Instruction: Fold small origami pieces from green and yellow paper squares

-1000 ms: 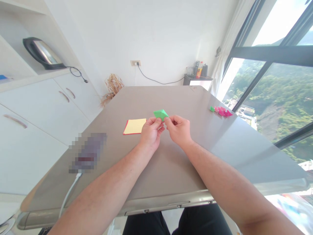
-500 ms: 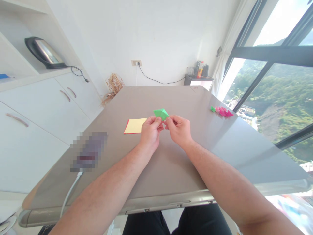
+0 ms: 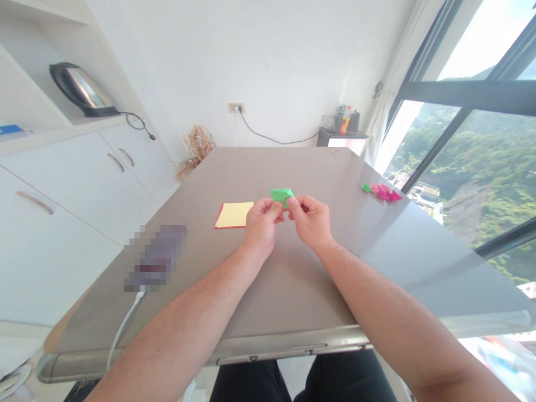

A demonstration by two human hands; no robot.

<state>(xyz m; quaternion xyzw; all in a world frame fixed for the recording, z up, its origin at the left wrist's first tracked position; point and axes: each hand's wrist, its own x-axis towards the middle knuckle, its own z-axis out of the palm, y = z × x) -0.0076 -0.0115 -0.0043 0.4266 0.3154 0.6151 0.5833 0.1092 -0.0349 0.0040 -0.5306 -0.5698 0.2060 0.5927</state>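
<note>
Between my two hands is a small piece of folded green paper (image 3: 281, 195), held up above the middle of the table. My left hand (image 3: 260, 223) pinches its lower left side, thumb on top. On its right side, my right hand (image 3: 310, 220) grips the paper between thumb and fingers. The fingertips beneath the paper are partly hidden. Just left of my left hand lies a stack of yellow paper sheets with a red edge (image 3: 234, 215), its right end covered by that hand.
Several small pink folded paper pieces (image 3: 386, 192) and a green one (image 3: 367, 187) lie by the table's right edge. A blurred-out flat object (image 3: 157, 257) with a white cable (image 3: 125, 324) is on the left of the grey table (image 3: 288, 301). A kettle (image 3: 86, 92) stands on the shelf.
The green paper looks tilted differently, its pointed outline now more of a slanted four-sided shape. My right thumb has moved up onto it. The whole view has shifted slightly.
</note>
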